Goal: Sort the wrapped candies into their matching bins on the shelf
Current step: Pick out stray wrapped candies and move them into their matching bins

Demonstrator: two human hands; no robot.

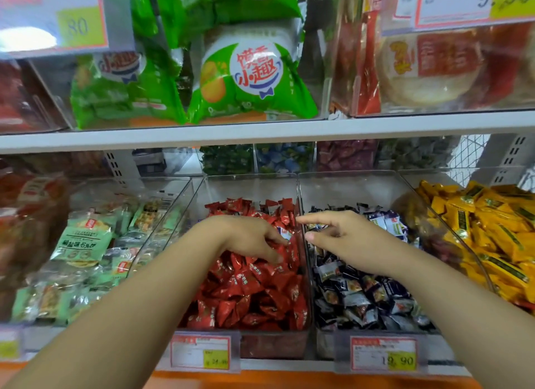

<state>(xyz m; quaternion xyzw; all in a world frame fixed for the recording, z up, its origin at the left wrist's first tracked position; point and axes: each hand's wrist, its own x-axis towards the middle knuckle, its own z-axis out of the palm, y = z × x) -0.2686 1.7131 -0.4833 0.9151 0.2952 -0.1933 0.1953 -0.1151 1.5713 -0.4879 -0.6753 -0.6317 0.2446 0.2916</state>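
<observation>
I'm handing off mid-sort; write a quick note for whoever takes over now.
Left hand: in the clear bin of red wrapped candies, fingers at a stray blue-white wrapped candy; grip unclear.
Right hand: open, empty, over the clear bin of dark blue wrapped candies.
Done: cannot tell.
To do: move the stray, likely into the dark blue bin; check for others.

Red candies; dark navy candies; yellow candies.

red candies heaped, ctr bin | navy candies, R bin | 1 blue-white stray among reds
</observation>
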